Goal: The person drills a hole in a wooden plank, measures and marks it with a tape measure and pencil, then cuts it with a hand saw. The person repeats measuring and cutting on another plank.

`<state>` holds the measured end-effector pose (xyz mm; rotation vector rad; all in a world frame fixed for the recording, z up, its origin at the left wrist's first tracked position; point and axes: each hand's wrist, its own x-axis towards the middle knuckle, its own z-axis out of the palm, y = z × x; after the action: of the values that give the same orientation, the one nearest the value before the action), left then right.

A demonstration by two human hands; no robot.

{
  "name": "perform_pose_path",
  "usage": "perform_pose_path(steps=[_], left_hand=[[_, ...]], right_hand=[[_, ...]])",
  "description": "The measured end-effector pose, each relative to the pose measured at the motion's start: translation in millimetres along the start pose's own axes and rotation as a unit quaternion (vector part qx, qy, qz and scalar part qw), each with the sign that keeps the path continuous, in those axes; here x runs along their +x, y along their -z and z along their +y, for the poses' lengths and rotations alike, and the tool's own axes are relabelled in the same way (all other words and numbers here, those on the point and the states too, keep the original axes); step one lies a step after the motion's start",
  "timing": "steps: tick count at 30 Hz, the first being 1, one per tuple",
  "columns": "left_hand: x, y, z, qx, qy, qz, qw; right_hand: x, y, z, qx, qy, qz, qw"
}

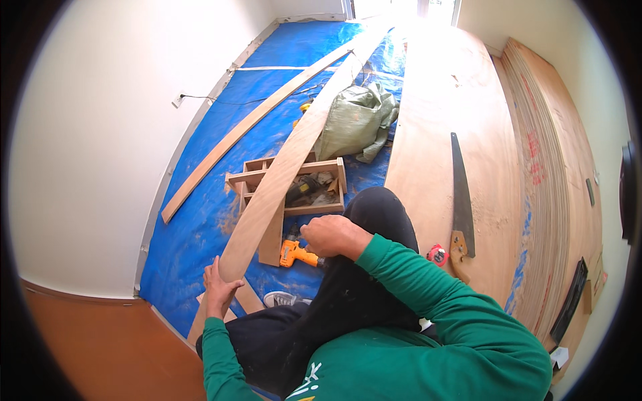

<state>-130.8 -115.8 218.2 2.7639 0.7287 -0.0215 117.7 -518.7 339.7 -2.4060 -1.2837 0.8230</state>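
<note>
A long, pale wooden plank (pixel 299 144) runs from near my lap to the far end of the floor. My left hand (pixel 218 290) grips its near end, with the thumb across the edge. My right hand (pixel 332 235) is closed, knuckles up, in front of my raised knee; whatever its fingers may hold is hidden. Just below that hand, an orange cordless drill (pixel 293 254) lies on the blue sheet. Under the plank is an open wooden toolbox (pixel 314 210) with a dark power tool and scraps inside.
A second long strip (pixel 231 137) lies to the left on the blue sheet (pixel 180 257). A stuffed green sack (pixel 354 117) sits beyond the toolbox. At right, a handsaw (pixel 461 200) and a red tape measure (pixel 437 254) rest on a plywood sheet (pixel 428 160), beside stacked boards (pixel 535 147).
</note>
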Motion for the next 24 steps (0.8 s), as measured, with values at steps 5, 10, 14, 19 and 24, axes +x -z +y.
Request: perform_pose_path(steps=[5, 10, 14, 19, 24], left_hand=[[-3, 3, 7, -0.032, 0.000, 0.025, 0.999], [-3, 3, 12, -0.039, 0.011, 0.040, 0.998], [0, 0, 5, -0.033, 0.006, 0.050, 0.998], [1, -7, -4, -0.001, 0.013, 0.051, 0.999], [9, 10, -4, 0.084, -0.005, -0.055, 0.995]], right_hand=[[0, -1, -5, -0.004, 0.000, 0.019, 1.000], [1, 1, -6, -0.020, -0.009, -0.005, 1.000], [2, 2, -5, -0.018, -0.004, -0.005, 1.000], [4, 1, -6, -0.039, -0.015, -0.009, 0.999], [0, 9, -22, -0.037, 0.006, 0.004, 0.999]])
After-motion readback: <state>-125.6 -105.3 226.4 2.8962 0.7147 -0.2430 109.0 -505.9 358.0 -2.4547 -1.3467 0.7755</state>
